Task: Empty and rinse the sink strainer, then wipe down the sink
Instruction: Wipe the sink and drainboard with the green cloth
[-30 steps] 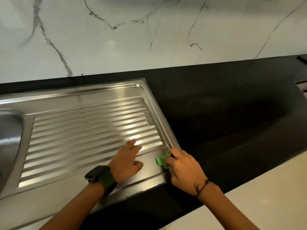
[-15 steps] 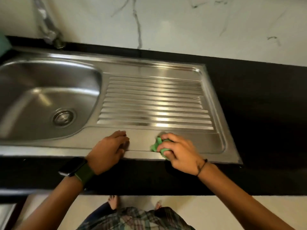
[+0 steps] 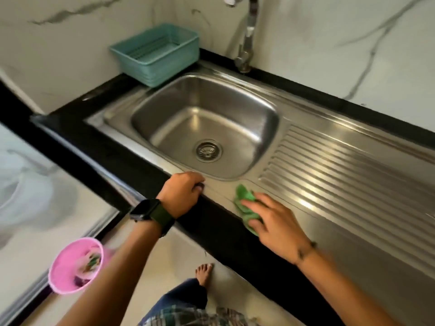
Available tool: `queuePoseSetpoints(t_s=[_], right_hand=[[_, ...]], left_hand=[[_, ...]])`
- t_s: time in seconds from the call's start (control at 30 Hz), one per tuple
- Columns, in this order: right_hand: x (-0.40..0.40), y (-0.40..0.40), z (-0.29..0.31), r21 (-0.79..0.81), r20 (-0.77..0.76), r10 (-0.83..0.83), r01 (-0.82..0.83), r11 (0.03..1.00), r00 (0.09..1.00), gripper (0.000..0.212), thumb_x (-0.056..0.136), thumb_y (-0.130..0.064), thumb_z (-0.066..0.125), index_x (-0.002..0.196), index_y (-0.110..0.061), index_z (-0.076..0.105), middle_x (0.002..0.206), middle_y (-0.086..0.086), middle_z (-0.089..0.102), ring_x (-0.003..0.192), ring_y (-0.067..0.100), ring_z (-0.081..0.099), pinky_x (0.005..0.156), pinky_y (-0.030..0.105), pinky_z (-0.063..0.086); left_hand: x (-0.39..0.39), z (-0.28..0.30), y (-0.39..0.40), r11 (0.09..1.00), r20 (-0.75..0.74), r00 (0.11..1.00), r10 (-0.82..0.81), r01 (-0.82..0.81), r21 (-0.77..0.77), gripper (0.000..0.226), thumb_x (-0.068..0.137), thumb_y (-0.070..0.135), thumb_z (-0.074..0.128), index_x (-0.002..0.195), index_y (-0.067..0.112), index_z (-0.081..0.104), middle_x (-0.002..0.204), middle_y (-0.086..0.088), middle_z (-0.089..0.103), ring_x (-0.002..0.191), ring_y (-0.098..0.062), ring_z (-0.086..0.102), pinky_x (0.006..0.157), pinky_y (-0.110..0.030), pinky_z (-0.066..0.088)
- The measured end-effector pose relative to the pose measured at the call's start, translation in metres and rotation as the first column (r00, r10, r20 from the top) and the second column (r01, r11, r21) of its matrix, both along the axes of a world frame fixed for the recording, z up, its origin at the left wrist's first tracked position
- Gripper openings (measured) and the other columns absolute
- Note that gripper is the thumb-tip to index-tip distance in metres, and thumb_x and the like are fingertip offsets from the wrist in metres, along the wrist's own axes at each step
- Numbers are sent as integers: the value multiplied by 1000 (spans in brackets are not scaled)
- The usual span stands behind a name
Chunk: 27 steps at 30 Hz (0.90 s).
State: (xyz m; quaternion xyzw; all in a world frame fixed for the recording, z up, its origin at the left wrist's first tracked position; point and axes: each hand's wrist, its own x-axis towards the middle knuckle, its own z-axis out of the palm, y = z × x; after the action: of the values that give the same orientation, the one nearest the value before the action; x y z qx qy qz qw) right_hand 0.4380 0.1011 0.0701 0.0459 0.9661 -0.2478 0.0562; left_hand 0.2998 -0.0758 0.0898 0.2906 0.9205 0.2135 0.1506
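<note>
On the front rim of the sink (image 3: 164, 109), just below the basin and beside the near-left corner of the drainboard (image 3: 341, 175), pressed the green cloth (image 3: 244, 203) flat under the right hand (image 3: 277, 222), fingers spread and fairly straight on top of it rather than bunched round it as half a second earlier. Worked leftward along that front lip within the second: from the far right corner of the drainboard, past the middle of its front edge, up to the join between drainboard and basin. Kept the left hand (image 3: 183, 194) leading, just beside the cloth but not touching it, knuckles up and fingers curled in on the rim in front of the basin, holding nothing that could be made out. Brought the basin fully into sight with the shift, and with it the sink strainer (image 3: 208, 150), seated in the drain at the bottom and showing no scraps at this blur. Also revealed a pink bin (image 3: 75, 267) on the floor to the left with scraps in it, a teal basket (image 3: 155, 52) on the black countertop (image 3: 94, 147) behind the basin, and the faucet (image 3: 249, 31) with no water visible. Judged the strainer part done and the wiping well advanced: drainboard side apparently covered, front rim under way, with the basin walls, left rim and back ledge probably left.
</note>
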Motion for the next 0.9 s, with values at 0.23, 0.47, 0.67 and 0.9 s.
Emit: queuePoseSetpoints(t_s=[0.23,0.47,0.67,0.9], right_hand=[[-30,-10,10,98,66,94,-100,990,993,48,68,-10,77,113,-20,65,113,-1,62,88,13,64,78,16,46],[-167,-92,4,104,-21,262,-259,960,965,44,87,-15,56,130,-20,51,131,2,49,115,25,52,97,34,43],[-280,-161,-3,151,-93,340,-324,934,936,36,90,-19,44,125,-20,49,126,3,49,107,29,54,90,37,42],[-370,-218,-14,114,-179,332,-316,942,926,30,96,-19,39,120,-10,54,118,15,53,100,35,57,81,39,47]], left_hand=[[-25,-6,-38,987,-20,987,158,-157,32,29,84,1,40,101,5,63,121,-7,61,114,-27,55,104,-34,37],[-77,-1,-75,926,-48,938,344,-330,182,36,87,3,39,117,8,59,133,-6,55,123,-23,49,110,-30,30],[-134,1,-101,831,-33,863,505,-476,288,38,83,-1,45,117,5,60,127,-11,59,119,-24,54,101,-26,36],[-183,6,-131,744,-2,786,618,-584,324,39,85,0,47,123,6,55,122,-11,60,112,-23,54,88,-17,34]])
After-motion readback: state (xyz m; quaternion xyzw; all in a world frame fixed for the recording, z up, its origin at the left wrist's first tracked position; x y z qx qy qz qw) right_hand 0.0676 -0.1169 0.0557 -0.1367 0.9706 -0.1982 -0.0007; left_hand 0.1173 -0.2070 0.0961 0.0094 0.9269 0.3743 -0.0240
